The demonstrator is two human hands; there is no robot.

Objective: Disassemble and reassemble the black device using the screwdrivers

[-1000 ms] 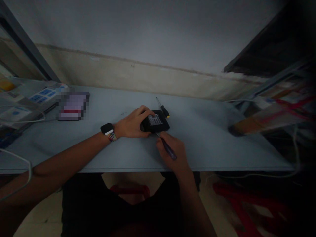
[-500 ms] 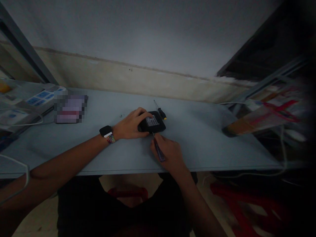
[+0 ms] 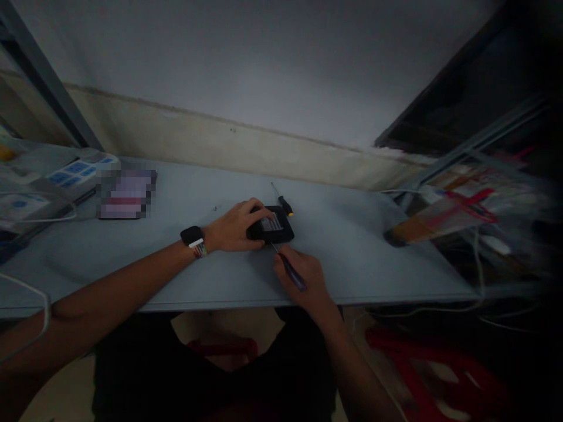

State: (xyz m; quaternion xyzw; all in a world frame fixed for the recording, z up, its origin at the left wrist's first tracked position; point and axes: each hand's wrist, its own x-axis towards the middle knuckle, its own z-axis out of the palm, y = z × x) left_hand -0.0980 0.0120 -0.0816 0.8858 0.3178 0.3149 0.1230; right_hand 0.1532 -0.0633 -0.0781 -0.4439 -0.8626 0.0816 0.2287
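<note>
A small black box-shaped device with a printed label lies on the grey table. My left hand is closed round its left side, fingers on top and thumb along the near edge. In my right hand is a screwdriver with a dark purplish handle, its tip at the device's near edge. Whether the tip sits in a seam there I cannot tell. A second screwdriver, black with a yellow end, rests just behind the device.
A phone-like slab, blurred out, lies at the left near a white power strip with blue sockets. On the right stands a tilted cup-like container with brown contents. Red stools are below the table, and a wall backs it.
The screwdriver in my right hand now slants more, its handle swung to the right. The view has shifted slightly; my left hand stays on the device.
</note>
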